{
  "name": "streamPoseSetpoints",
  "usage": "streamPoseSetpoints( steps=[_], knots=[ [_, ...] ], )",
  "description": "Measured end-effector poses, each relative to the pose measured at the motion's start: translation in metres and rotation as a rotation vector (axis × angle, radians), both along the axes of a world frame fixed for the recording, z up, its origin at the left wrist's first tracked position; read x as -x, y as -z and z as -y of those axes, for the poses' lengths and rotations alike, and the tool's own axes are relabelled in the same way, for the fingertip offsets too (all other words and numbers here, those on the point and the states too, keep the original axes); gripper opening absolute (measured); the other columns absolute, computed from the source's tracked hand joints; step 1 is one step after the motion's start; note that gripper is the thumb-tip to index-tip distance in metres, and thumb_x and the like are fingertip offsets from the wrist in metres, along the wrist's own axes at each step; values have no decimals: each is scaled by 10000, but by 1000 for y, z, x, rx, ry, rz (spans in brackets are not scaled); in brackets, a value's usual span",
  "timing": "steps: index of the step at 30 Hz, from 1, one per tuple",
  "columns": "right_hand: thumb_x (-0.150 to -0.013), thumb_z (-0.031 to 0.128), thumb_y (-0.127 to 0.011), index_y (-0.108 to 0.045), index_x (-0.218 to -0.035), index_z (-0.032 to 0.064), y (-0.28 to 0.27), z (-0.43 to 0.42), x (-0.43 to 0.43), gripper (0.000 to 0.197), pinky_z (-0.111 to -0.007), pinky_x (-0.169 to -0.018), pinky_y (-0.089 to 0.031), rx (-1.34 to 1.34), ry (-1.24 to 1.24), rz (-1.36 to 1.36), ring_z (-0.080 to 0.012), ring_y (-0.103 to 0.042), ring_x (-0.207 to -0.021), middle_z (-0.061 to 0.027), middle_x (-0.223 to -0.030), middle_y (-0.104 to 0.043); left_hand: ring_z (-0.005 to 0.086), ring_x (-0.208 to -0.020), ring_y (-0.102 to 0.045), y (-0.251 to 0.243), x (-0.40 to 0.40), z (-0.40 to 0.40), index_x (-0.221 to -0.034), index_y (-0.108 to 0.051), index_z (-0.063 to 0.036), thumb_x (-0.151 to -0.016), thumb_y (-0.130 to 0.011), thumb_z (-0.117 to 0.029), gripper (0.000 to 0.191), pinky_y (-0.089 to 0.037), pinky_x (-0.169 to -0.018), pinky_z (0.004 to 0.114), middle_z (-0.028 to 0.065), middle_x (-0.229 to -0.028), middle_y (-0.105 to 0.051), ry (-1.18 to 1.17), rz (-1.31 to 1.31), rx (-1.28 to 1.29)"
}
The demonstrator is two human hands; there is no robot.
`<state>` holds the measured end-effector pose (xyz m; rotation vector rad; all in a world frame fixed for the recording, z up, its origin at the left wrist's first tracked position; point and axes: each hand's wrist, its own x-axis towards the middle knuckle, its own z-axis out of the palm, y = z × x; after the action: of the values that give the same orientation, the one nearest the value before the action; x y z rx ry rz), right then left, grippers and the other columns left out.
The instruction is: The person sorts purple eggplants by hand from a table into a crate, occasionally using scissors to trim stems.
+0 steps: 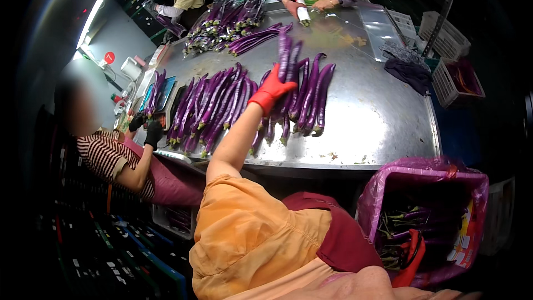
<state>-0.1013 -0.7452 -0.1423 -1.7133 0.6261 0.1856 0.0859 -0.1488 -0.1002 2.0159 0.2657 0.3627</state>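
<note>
My left hand (272,88), in a red glove, grips long purple eggplants (284,56) that look motion-blurred over the metal table. Beneath and on both sides of it lies a row of eggplants (220,96), most with their green stem ends toward me. My right hand (412,254), also red-gloved, is down in a crate lined with pink plastic (420,168), by the stems of more eggplants (433,216). A dark curved thing, perhaps a tool handle, shows at its fingers; whether it holds anything is unclear.
A worker in black gloves (155,133) handles eggplants by a scale at left. Across the metal table (374,133), another worker's hand (295,8) touches a white-wrapped bundle. Bagged eggplants (225,21) are piled at the far left; a dark cloth (406,75) lies at the right edge.
</note>
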Motion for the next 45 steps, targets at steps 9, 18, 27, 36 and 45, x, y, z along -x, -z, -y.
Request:
streamPoseSetpoints(
  steps=[9, 18, 27, 36, 45],
  knots=[
    [-851, 330, -572, -616, -1021, 81, -9, -15, -16, 305, -218, -414, -224, 50, -144, 29, -42, -312, -421, 8, -521, -469, 387, -1162, -468, 102, 49, -134, -1386, -270, -21, -676, -658, -538, 960, -382, -967, 390, 258, -1242, -486, -190, -561, -532],
    [-853, 315, -552, -609, -1041, 84, 10, 9, 25, 304, -207, -434, -248, 38, 90, 18, -45, -329, -449, 27, -558, -465, 395, -1045, -524, 41, -29, -51, -1029, -615, -29, -766, -505, -260, 367, -424, -897, 437, 229, -1094, -578, -239, -537, -765],
    [-834, 356, -558, -603, -1022, 117, -30, -39, 12, 307, -231, -462, -288, 67, 328, -38, -56, -386, -496, 44, -600, -451, 353, -1079, -513, 82, -96, -72, -1080, -606, -126, -815, -474, -202, 306, -413, -907, 434, 192, -1033, -589, -264, -257, -821],
    [-855, 358, -543, -595, -1055, 89, -15, -23, -19, 340, -228, -408, -254, 166, 159, -89, -56, -346, -435, 8, -561, -461, 323, -1049, -552, 78, -135, -77, -924, -618, -120, -813, -460, -176, 202, -432, -868, 431, 137, -961, -637, -40, -371, -1141],
    [-866, 379, -530, -576, -1100, 99, -19, -40, -40, 368, -216, -437, -273, 163, 191, -70, -56, -352, -469, 17, -608, -461, 147, -727, -602, 122, -121, -180, -1000, -647, -56, -783, -554, 28, 251, -482, -649, 296, 78, -850, -653, -322, 118, -133]
  ],
)
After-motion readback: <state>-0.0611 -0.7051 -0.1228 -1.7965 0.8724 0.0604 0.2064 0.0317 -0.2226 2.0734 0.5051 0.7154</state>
